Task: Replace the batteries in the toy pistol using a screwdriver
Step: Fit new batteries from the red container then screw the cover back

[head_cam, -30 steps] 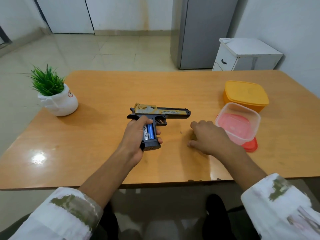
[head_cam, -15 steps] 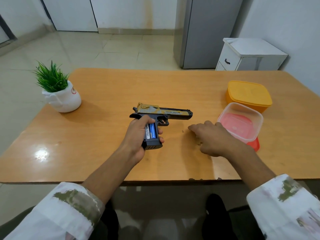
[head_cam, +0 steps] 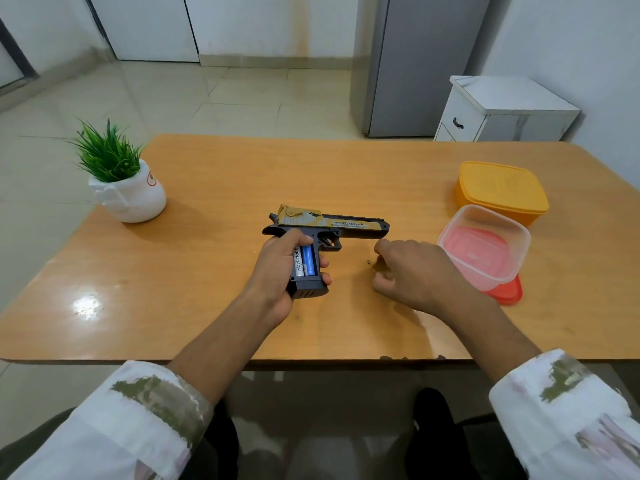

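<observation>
A black and gold toy pistol [head_cam: 346, 226] lies on its side on the wooden table [head_cam: 214, 258], barrel pointing right. My left hand [head_cam: 280, 268] grips its handle. The handle's battery bay is uncovered, showing a white battery and a blue battery [head_cam: 304, 260] side by side. My right hand [head_cam: 412, 271] rests palm down on the table just right of the pistol, fingers curled; whatever lies under it is hidden. A tiny dark screw [head_cam: 367, 261] sits on the table between handle and right hand. No screwdriver is visible.
A clear plastic box [head_cam: 485, 244] stands on a red lid at the right, with a yellow lidded box [head_cam: 502, 190] behind it. A small potted plant [head_cam: 124, 181] sits at the table's left. Beyond are a grey fridge and a white cabinet.
My right hand has slid slightly toward the pistol's barrel and curled its fingers more. The left hand keeps its grip on the handle.
</observation>
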